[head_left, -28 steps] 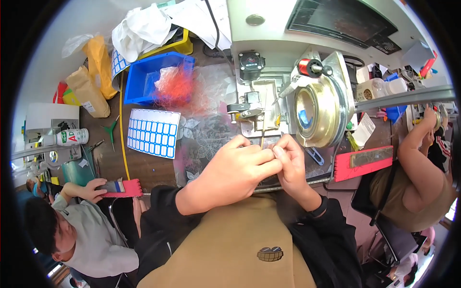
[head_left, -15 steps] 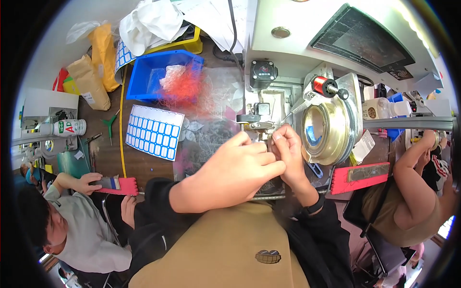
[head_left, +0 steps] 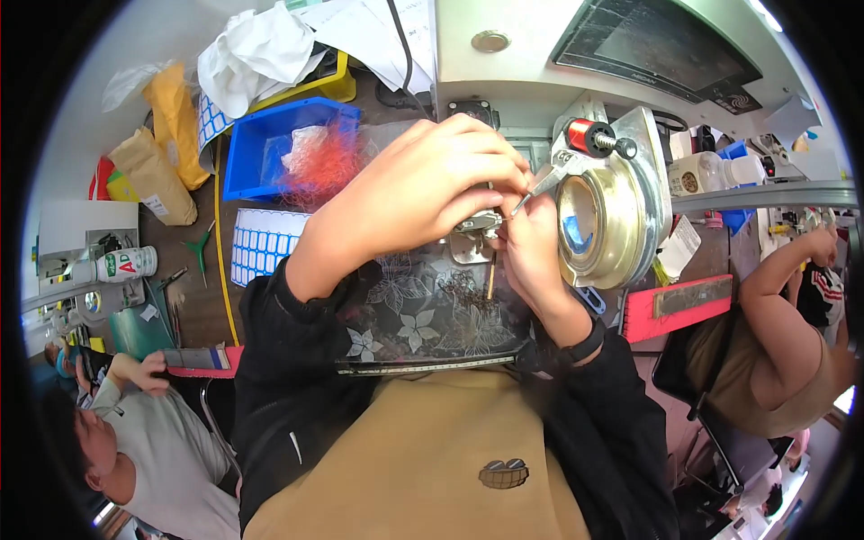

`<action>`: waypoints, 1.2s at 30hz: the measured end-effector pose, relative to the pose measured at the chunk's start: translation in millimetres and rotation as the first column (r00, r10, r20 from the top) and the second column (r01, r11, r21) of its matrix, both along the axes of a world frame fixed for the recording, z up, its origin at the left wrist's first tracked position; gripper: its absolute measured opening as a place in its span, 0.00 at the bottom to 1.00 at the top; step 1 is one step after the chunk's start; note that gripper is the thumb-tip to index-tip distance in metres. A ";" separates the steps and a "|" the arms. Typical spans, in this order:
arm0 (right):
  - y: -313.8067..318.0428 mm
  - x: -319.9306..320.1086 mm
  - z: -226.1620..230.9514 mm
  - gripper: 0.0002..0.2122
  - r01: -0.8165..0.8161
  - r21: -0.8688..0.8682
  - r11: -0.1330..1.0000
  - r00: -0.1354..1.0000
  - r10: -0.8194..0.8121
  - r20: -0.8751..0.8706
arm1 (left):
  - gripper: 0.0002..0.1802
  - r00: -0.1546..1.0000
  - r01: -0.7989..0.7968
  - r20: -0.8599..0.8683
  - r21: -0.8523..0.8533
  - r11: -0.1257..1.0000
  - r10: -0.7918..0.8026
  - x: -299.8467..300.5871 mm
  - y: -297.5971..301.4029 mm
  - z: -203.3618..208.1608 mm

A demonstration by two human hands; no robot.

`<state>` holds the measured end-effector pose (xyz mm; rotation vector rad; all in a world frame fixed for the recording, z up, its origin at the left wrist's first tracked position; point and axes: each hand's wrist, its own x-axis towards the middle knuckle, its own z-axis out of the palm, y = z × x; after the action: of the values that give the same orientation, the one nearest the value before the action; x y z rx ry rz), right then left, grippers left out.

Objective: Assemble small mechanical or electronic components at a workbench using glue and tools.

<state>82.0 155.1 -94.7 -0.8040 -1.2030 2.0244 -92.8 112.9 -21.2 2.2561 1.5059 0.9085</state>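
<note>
My left hand (head_left: 441,184) is curled over the small metal head (head_left: 472,238) of a bench machine, fingertips pinched together; whatever they grip is hidden. Just right of it, my right hand (head_left: 535,252) has thumb and fingers drawn together by the same head, and what they hold cannot be made out. A slim metal arm (head_left: 540,184) points down at my fingertips. Beside my right hand is a brass-coloured round drum (head_left: 576,220), with a spool of red thread (head_left: 585,135) above it. A thin light stick (head_left: 491,274) hangs below the head, over dark loose thread scraps (head_left: 463,288).
A blue bin (head_left: 252,148) with tangled red thread stands at the left, near a blue-and-white label sheet (head_left: 261,247). A dark screen (head_left: 657,49) is at the upper right. Pink boards (head_left: 661,310) lie by both sides. People sit left and right.
My left hand has moved up and lifted over the machine head, uncovering the patterned mat and the stick. My right hand has shifted slightly. The view has moved a little.
</note>
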 end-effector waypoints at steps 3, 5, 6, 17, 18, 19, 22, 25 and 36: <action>-0.5 -9.6 -1.1 0.15 0.062 0.136 0.989 0.995 -0.051 -0.082 | 0.09 0.999 0.042 0.005 -0.049 0.998 -0.042 -0.6 0.4 1.3; 2.8 -3.3 4.1 0.15 -0.015 0.059 0.998 1.000 0.015 -0.012 | 0.07 0.999 0.034 -0.040 -0.020 0.999 -0.035 -0.4 1.3 3.4; 3.4 -6.4 0.1 0.14 0.031 0.127 0.991 0.999 -0.028 -0.020 | 0.07 0.998 0.040 -0.042 -0.019 0.999 -0.040 0.4 2.1 4.1; -7.6 -9.2 -2.5 0.14 0.114 0.197 0.974 0.986 -0.135 0.096 | 0.07 0.990 -0.067 -0.114 0.098 0.993 0.078 9.9 -8.5 15.5; -7.9 -6.5 5.5 0.08 0.095 0.128 0.987 0.991 -0.106 0.083 | 0.07 0.988 -0.065 -0.129 0.146 0.987 0.085 10.1 -11.8 15.3; -9.7 -6.5 3.8 0.08 0.096 0.136 0.986 0.991 -0.108 0.082 | 0.07 0.988 -0.064 -0.129 0.153 0.986 0.085 10.9 -14.8 17.4; -13.0 -2.2 1.1 0.09 0.112 0.094 0.989 0.992 -0.105 -0.072 | 0.05 0.965 -0.132 -0.197 0.206 0.970 0.173 21.2 -22.8 33.7; -18.0 1.5 6.5 0.10 0.115 0.047 0.992 0.992 -0.112 -0.061 | 0.05 0.947 -0.182 -0.239 0.149 0.972 0.214 31.0 -37.6 52.3; -42.7 33.7 3.3 0.11 -0.037 0.075 0.997 0.995 0.043 -0.086 | 0.08 0.952 -0.208 -0.233 -0.007 0.978 0.201 64.4 -78.1 41.9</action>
<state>115.7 112.5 -91.4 -0.6535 -1.2447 2.0138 -28.4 34.8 20.6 2.2788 1.8700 0.6848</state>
